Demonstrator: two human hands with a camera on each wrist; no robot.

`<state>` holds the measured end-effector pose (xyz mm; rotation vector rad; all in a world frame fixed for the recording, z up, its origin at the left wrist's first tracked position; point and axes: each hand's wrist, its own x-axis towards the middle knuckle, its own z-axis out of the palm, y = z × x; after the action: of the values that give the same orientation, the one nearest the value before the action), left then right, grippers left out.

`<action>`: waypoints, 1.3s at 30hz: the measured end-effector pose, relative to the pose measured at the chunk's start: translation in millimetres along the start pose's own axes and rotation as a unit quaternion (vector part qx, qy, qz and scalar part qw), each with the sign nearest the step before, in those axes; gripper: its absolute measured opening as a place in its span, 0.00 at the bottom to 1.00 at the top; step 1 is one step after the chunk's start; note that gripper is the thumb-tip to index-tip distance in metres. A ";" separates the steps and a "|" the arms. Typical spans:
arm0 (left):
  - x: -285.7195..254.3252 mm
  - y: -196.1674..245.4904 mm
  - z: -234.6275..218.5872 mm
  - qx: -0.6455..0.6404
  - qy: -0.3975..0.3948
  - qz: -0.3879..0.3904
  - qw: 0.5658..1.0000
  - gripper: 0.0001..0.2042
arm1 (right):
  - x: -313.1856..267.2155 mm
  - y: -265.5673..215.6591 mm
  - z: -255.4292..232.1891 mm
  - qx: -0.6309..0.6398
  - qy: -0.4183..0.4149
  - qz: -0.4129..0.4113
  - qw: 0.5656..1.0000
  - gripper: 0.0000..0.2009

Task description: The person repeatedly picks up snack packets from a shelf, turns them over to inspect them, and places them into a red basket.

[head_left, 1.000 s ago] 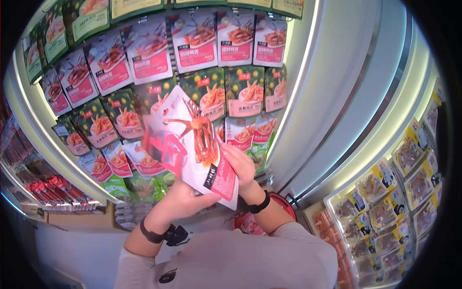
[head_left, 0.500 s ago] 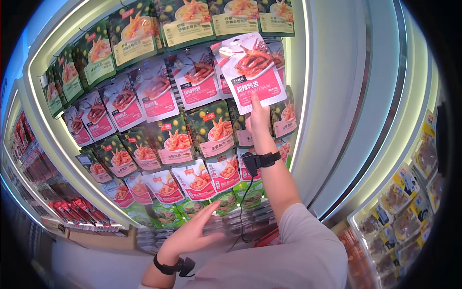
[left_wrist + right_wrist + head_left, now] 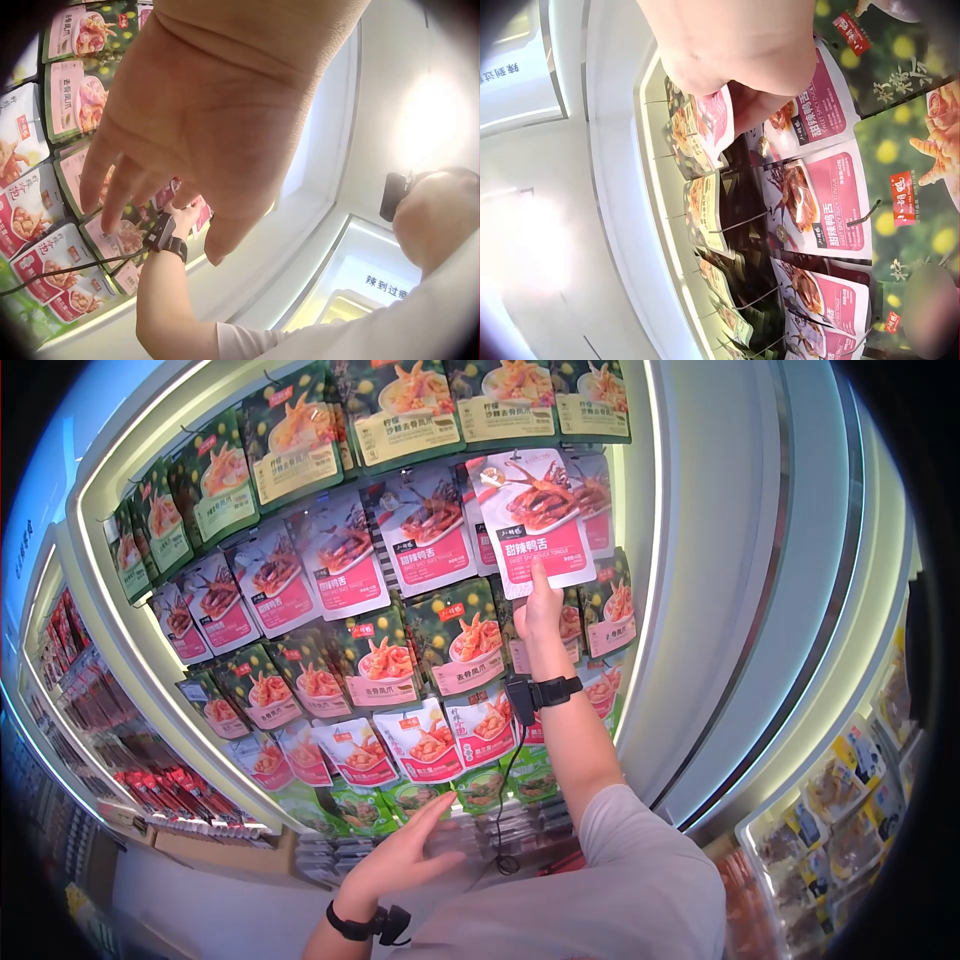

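Observation:
In the head view, a white-and-pink pouch (image 3: 543,525) is pinched at its lower edge by my right hand (image 3: 541,610), thumb on its front. It stands upright in front of the right end of the row of like pouches (image 3: 425,525). Whether it touches a hook cannot be seen. My left hand (image 3: 402,860) is held low before the bottom rows, its fingers extended and holding nothing. The left wrist view shows the left palm (image 3: 206,120) bare. In the right wrist view the right hand (image 3: 739,45) covers most of the held pouch (image 3: 718,120).
Green pouches (image 3: 405,410) hang above, dark green ones (image 3: 468,640) and white ones (image 3: 420,740) below. Metal hooks (image 3: 739,222) stick out of the rack. A lit rack edge (image 3: 650,560) runs along the right, with trays of packed food (image 3: 835,790) beyond. A black cable (image 3: 503,800) hangs from the right wrist.
The pouch, earlier held low in both hands, was raised to the rack in the right hand, and the left hand let go. Since then the view has shifted slightly and both hands have moved little.

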<state>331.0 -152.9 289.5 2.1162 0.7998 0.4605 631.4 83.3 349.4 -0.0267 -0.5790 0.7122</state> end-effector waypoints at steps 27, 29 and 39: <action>1.3 -22.8 -7.3 -0.013 0.016 0.002 1.000 0.37 | 67.9 74.6 -31.9 0.087 0.108 0.180 0.974 0.16; -1.5 -24.2 -8.4 -0.014 0.010 -0.011 1.000 0.37 | 65.7 74.7 -31.5 0.084 0.112 0.180 0.974 0.17; -8.0 -42.9 -16.6 -0.035 -0.010 -0.002 0.999 0.37 | 52.7 67.3 -37.0 0.089 0.108 0.212 0.967 0.12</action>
<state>299.3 -128.7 265.1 2.0503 0.7654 0.4583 641.4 173.8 329.7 -0.0611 -0.2977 1.1595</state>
